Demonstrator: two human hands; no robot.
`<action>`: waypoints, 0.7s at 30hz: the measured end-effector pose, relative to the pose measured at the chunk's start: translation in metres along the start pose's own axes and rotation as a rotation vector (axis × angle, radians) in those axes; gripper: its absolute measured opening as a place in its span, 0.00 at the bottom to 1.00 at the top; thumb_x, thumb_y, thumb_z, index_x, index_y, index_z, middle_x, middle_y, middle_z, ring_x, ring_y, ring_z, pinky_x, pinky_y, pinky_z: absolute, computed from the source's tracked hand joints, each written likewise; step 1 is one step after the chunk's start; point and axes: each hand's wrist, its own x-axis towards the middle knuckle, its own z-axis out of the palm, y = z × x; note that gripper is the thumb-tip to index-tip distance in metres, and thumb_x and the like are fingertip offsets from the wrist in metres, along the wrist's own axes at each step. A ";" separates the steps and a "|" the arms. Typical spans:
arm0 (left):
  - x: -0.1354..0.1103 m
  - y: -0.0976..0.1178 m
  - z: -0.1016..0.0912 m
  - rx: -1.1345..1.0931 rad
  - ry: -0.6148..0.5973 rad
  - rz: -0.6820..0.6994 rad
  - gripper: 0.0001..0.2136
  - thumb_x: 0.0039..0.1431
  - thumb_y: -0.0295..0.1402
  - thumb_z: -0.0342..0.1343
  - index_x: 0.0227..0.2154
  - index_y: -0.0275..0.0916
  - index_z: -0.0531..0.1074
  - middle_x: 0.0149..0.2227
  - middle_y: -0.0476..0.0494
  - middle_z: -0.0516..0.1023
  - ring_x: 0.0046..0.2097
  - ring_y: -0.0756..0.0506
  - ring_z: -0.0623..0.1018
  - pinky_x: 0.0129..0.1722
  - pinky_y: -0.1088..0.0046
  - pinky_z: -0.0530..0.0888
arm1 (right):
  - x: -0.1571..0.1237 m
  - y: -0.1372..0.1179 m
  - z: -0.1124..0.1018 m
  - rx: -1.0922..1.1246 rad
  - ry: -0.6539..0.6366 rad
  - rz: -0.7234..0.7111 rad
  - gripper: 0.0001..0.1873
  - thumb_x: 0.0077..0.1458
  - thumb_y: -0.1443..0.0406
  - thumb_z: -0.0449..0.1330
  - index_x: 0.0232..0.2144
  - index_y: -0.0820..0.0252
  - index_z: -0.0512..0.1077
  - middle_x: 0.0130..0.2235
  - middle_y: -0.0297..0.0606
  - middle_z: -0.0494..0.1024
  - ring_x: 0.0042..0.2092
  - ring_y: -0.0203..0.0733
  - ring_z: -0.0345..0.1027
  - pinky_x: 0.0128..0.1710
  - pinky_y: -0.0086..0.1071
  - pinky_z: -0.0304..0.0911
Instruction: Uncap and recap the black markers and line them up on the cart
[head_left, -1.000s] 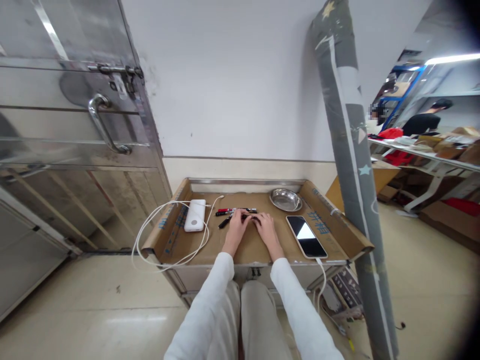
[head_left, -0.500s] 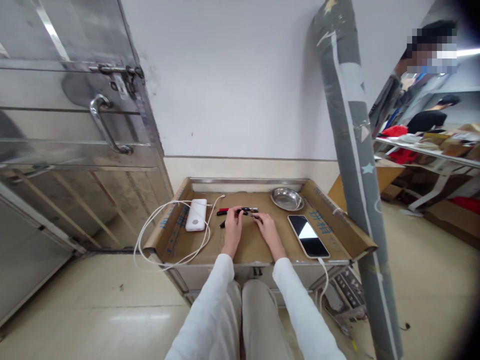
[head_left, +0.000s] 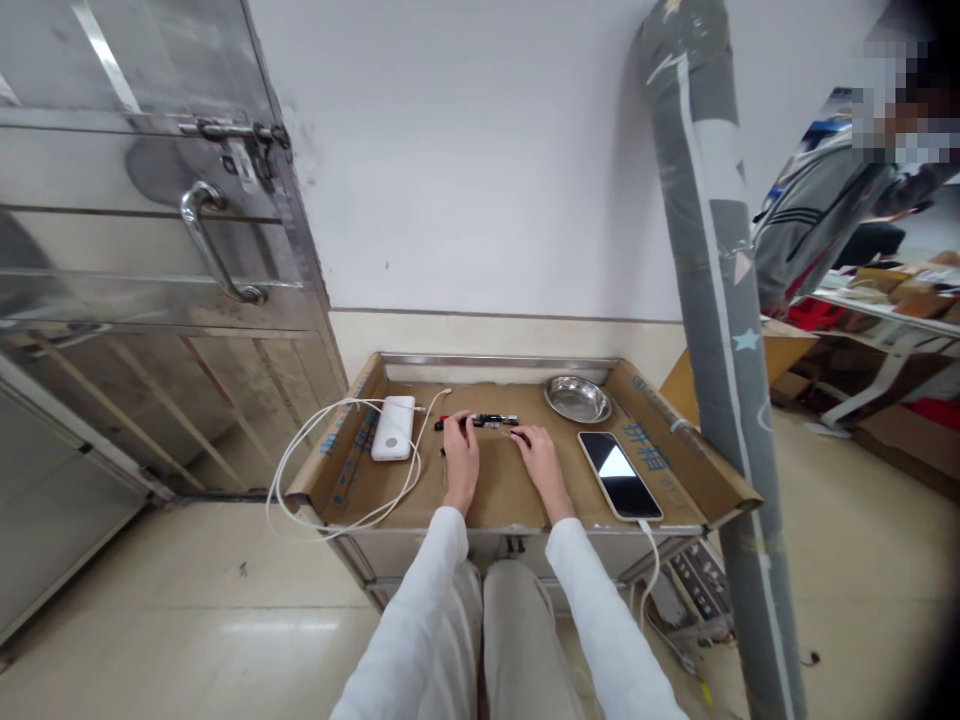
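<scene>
Several marker-like pens [head_left: 499,419], dark with one red end, lie in the middle of the cardboard-covered tabletop [head_left: 501,490]. My left hand [head_left: 460,450] is closed at their left end, its thumb and fingers pinched on a black pen that is mostly hidden; a dark end pokes out at the hand's left side. Just right of the pens, my right hand [head_left: 537,455] is closed in a pinch. A small, thin, dark and shiny piece shows at its fingertips, too small to name. A gap separates the two hands.
A white power bank [head_left: 393,428] with a looped white cable [head_left: 281,470] lies on the left. At the right are a round metal dish [head_left: 577,399] and a phone [head_left: 619,476] on a cable. A tall grey wrapped roll [head_left: 712,250] leans beside the table; a person [head_left: 810,215] stands beyond.
My hands have moved apart, the left slightly leftward and the right slightly rightward, uncovering more of the pens. The person in the background has moved, and the view has shifted a little.
</scene>
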 end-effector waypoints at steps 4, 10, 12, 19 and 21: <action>-0.001 -0.003 0.000 0.030 -0.007 0.015 0.09 0.65 0.34 0.42 0.39 0.38 0.65 0.40 0.41 0.71 0.43 0.46 0.72 0.48 0.66 0.69 | -0.001 -0.001 -0.003 0.033 0.055 0.017 0.16 0.61 0.59 0.48 0.38 0.59 0.72 0.40 0.43 0.76 0.42 0.45 0.66 0.46 0.39 0.60; -0.001 -0.005 0.006 0.009 -0.146 0.072 0.08 0.65 0.32 0.43 0.40 0.39 0.65 0.39 0.42 0.72 0.42 0.47 0.73 0.46 0.67 0.70 | -0.001 -0.002 -0.007 0.064 0.130 0.058 0.17 0.62 0.58 0.46 0.39 0.59 0.72 0.40 0.44 0.76 0.42 0.45 0.66 0.46 0.40 0.60; -0.001 -0.004 0.010 0.023 -0.203 0.111 0.06 0.65 0.31 0.43 0.39 0.39 0.65 0.39 0.42 0.72 0.43 0.47 0.74 0.46 0.67 0.70 | -0.001 -0.002 -0.007 0.070 0.143 0.069 0.17 0.62 0.58 0.46 0.39 0.59 0.72 0.39 0.44 0.75 0.42 0.45 0.66 0.45 0.39 0.60; 0.003 -0.009 0.022 0.171 -0.321 0.169 0.06 0.64 0.27 0.43 0.38 0.39 0.65 0.40 0.42 0.71 0.42 0.46 0.74 0.45 0.67 0.71 | -0.001 0.002 -0.004 0.078 0.124 0.080 0.16 0.61 0.58 0.47 0.38 0.58 0.72 0.38 0.44 0.75 0.41 0.45 0.66 0.44 0.38 0.61; 0.003 -0.013 0.022 0.278 -0.357 0.207 0.08 0.63 0.24 0.42 0.38 0.38 0.65 0.40 0.42 0.71 0.43 0.46 0.73 0.45 0.67 0.70 | -0.001 0.002 -0.003 0.093 0.116 0.078 0.16 0.61 0.59 0.47 0.39 0.59 0.73 0.38 0.44 0.75 0.41 0.45 0.66 0.45 0.38 0.61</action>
